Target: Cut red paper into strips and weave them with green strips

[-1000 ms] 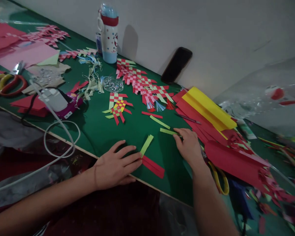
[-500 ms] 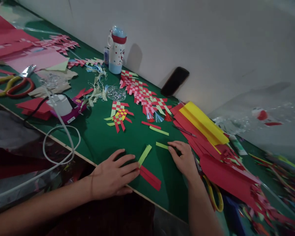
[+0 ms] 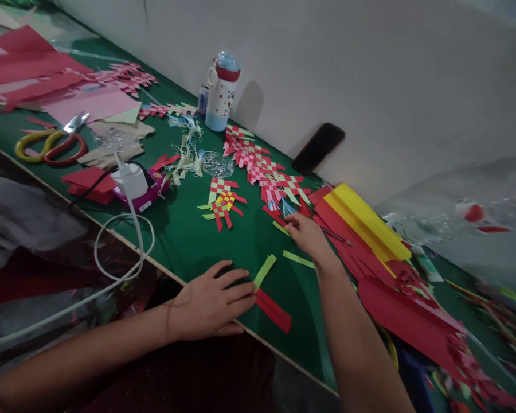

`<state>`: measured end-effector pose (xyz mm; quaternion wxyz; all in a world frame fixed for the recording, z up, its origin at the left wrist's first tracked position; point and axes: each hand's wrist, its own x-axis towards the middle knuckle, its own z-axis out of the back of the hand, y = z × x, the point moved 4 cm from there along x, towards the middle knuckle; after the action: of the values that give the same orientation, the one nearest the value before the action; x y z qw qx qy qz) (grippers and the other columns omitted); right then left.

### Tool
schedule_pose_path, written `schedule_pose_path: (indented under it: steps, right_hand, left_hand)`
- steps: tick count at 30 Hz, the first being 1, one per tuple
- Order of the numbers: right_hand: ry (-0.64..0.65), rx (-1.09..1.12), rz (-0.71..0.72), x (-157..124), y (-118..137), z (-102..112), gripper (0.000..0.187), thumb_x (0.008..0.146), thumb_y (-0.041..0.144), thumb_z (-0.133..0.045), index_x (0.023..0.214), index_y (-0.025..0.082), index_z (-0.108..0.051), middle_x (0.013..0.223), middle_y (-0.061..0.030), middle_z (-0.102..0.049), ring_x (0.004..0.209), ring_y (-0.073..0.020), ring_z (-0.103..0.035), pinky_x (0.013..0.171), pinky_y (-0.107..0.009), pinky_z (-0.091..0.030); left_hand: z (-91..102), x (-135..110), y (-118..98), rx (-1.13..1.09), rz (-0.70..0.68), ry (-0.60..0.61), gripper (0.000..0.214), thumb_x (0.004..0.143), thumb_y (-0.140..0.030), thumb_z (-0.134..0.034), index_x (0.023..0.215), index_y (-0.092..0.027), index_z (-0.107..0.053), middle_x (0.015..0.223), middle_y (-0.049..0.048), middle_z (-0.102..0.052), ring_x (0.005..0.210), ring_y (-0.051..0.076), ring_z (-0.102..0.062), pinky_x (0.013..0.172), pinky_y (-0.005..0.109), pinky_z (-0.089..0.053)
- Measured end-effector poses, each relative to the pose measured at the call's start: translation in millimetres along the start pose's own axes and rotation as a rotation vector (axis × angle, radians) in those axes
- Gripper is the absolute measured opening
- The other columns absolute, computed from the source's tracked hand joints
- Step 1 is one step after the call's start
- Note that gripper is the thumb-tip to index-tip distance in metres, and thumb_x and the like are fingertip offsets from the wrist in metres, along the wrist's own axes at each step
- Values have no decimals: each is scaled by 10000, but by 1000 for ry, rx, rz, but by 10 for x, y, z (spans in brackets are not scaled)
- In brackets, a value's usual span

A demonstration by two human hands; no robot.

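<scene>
The green desk [image 3: 180, 241] carries everything. On it the left hand [image 3: 215, 301] lies open, palm down, a fingertip where a wide red strip [image 3: 274, 311] and a short green strip [image 3: 265, 272] meet at an angle. The right hand [image 3: 306, 234] bends its fingertips over a far green strip [image 3: 280, 228] — whether pinching it, I cannot tell. A near green strip [image 3: 298, 258] lies beside that wrist.

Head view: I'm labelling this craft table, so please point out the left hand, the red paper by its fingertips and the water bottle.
Left hand [image 3: 210, 301], head view: back of the hand.
Red paper [image 3: 274, 310], head view: middle of its upper face.
Water bottle [image 3: 221, 100], head view: white dotted body.
</scene>
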<state>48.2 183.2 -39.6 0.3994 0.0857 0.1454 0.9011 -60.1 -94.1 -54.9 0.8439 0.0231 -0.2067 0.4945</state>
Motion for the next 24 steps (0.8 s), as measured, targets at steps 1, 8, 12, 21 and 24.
schedule_pose_path:
  steps: [1,8,12,21,24]
  right_hand:
    - [6,5,-5,-6,8,3,193,773,204,-585,935,209,-689,785,-34,-702,721,-187,-623,683,-296,-452]
    - [-97,85,-19,-168,148,161,109,770,245,-558,819,207,-647,883,-72,-691,867,-232,-616,804,-355,-452]
    - [-211,185,-78,-511,147,329,194,830,366,-530,919,210,-603,870,-66,-678,813,-224,-631,756,-369,-486]
    - [-317,799,-417,-1655,350,156,477,756,409,-694,1123,263,-428,840,36,-598,505,-120,-619,446,-252,-511]
    - [-298,830,-541,-1887,431,24,500,737,456,-711,1076,246,-409,706,64,-598,433,-127,-590,383,-236,-476]
  left_hand:
    - [7,4,0,-1,5,2,469,946,-546,-468,1271,-221,-559,1388,33,-546,1308,258,-419,1140,484,-246]
    - [44,10,-8,-13,43,-23,458,904,-538,-549,1239,-227,-569,1390,76,-517,1311,288,-425,1102,495,-316]
    - [43,3,3,-21,72,-28,474,891,-556,-558,1241,-237,-565,1398,106,-502,1327,311,-413,1087,515,-332]
    - [36,12,-2,-47,77,-1,452,892,-524,-570,1240,-235,-572,1361,70,-533,1322,299,-416,1124,507,-292]
    - [28,14,-6,-59,81,12,443,906,-515,-553,1251,-238,-567,1345,57,-549,1328,299,-409,1129,511,-279]
